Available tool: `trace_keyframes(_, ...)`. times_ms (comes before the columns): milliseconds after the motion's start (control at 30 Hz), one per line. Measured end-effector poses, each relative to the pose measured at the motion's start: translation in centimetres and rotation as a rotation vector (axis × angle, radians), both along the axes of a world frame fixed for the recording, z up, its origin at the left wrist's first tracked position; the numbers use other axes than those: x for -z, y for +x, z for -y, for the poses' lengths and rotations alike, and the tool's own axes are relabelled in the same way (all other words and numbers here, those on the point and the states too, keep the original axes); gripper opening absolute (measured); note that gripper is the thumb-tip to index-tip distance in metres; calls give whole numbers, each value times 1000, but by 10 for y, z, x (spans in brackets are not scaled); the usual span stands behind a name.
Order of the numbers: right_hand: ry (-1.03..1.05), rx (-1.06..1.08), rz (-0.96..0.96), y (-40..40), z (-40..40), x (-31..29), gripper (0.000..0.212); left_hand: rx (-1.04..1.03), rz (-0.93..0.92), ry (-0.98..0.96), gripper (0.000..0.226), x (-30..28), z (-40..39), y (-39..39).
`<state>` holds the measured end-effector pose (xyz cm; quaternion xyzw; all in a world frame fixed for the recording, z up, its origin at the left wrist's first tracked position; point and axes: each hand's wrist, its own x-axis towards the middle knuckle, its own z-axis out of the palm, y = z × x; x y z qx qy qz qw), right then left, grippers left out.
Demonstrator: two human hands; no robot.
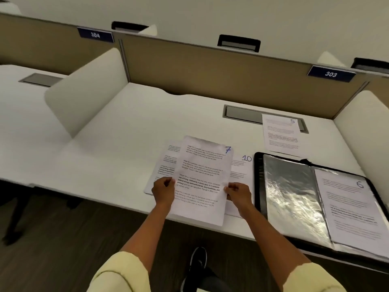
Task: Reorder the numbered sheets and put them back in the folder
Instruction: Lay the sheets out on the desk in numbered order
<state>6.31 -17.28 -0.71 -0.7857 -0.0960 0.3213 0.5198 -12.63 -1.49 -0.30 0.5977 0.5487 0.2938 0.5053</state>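
I see my left hand (163, 190) and right hand (237, 193) pinching the side edges of matte sheet 7 (202, 178), held above flat paper sheets (163, 165) near the white desk's (126, 127) edge. The black folder (258, 175) lies open right, with glossy, crinkled sleeves.

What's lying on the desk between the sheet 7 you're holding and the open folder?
Sheet 10 lies there in the head view, partly tucked under sheet 7, its right edge near the folder.
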Motion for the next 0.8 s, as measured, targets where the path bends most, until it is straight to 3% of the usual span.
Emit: trace_keyframes(800, -44, -100, 13, -15, -197, 19, 5, -82, -220, 48, 17, 8, -192, -15)
